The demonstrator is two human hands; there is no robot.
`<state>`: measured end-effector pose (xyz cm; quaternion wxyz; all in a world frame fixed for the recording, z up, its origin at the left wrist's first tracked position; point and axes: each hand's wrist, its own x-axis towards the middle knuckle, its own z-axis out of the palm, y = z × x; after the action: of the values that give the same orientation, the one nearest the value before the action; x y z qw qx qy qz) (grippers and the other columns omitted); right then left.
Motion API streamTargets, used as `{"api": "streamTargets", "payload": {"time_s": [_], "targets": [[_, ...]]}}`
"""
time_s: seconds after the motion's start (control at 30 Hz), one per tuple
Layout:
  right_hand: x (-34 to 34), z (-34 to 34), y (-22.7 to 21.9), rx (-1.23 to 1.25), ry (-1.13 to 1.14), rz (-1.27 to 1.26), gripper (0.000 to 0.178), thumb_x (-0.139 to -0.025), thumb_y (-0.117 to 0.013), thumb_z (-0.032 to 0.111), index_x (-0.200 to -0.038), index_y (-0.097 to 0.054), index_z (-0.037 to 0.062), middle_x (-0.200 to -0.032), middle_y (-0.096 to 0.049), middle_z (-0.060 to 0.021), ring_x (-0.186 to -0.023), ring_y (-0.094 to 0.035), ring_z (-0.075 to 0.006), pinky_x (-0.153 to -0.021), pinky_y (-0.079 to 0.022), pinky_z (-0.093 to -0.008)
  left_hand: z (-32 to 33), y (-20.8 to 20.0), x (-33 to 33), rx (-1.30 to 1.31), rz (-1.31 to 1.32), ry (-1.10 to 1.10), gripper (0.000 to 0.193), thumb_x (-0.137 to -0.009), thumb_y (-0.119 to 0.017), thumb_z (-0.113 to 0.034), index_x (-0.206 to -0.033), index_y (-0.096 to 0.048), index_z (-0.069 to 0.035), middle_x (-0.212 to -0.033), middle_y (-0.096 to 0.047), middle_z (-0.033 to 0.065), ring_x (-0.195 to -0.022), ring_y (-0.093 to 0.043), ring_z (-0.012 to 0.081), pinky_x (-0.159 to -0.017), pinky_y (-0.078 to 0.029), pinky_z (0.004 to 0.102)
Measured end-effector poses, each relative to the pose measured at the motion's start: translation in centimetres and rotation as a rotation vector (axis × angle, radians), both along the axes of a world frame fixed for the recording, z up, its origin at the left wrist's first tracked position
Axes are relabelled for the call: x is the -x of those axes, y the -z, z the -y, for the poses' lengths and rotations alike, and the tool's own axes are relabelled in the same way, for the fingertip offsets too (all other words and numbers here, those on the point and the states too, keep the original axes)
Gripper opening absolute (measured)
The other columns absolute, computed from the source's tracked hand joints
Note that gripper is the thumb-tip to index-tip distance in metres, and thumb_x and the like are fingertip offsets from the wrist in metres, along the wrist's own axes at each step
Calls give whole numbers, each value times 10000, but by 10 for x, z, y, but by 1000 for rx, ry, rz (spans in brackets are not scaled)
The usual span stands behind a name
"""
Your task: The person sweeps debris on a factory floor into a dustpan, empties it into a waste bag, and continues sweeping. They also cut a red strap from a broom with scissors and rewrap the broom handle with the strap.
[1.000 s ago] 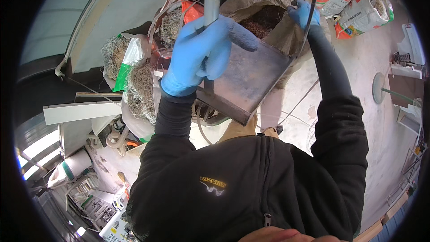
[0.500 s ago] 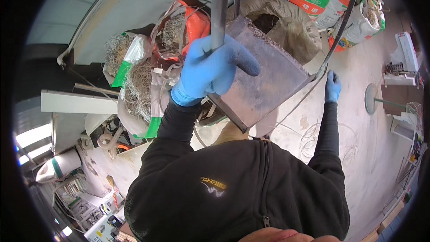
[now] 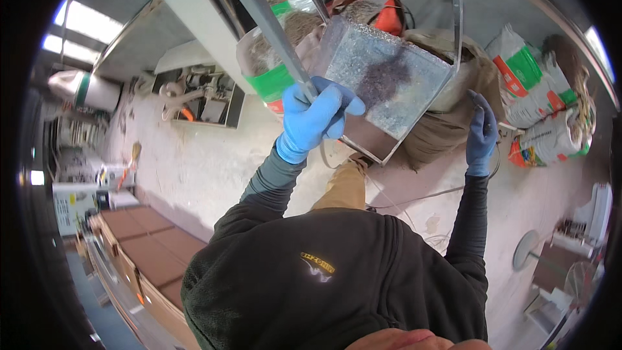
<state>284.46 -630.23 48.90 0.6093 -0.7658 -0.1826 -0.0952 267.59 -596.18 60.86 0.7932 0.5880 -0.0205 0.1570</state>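
Note:
A square metal pan (image 3: 395, 100) with long metal bars rising from its corners hangs in front of me. Its face is greyish white with a dark patch in the middle. My left hand (image 3: 304, 123), in a blue glove, is closed round one of the thick grey bars (image 3: 275, 35) at the pan's left side. To the right of the pan is my right hand (image 3: 481, 137), also gloved; its fingers reach upward, slightly bent and apart from the metal, with nothing seen in them. It is nearest to a large brown sack (image 3: 437, 136), which the pan partly hides.
White and green bags of tangled wire-like material (image 3: 262, 58) stand beyond my left hand, with more printed bags (image 3: 525, 78) at the right. A box of fittings (image 3: 201, 94) lies on the left. Flat brown cartons (image 3: 152, 246) are stacked lower left. Thin cable crosses the floor.
The view has swung, bringing the cartons into sight. The pan has tilted and shows its whitish face. My left hand still grips a bar; my right hand has come nearer the brown sack.

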Motion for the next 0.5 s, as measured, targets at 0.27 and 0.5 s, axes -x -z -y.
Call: {"api": "streamTargets", "payload": {"time_s": [0.27, 0.5], "targets": [[87, -191, -109, 112, -358, 244, 569, -916, -581, -21, -1476, -487, -53, -1455, -580, -162, -1346, -537, -247, -1168, -388, -370, -68, -1, 175, 26, 12, -381, 291, -985, -599, -195, -890, -694, 63, -855, -753, 190, -498, -602, 132, -454, -477, 258], [201, -445, -168, 59, -842, 347, 655, -841, -684, 30, -1464, -490, -38, -1447, -559, -168, -1343, -531, -254, -1148, -393, -397, -176, 13, 318, -14, 40, -683, 382, -968, -622, -265, -845, -744, 76, -652, -692, 128, -465, -576, 133, -431, -450, 266]]}}
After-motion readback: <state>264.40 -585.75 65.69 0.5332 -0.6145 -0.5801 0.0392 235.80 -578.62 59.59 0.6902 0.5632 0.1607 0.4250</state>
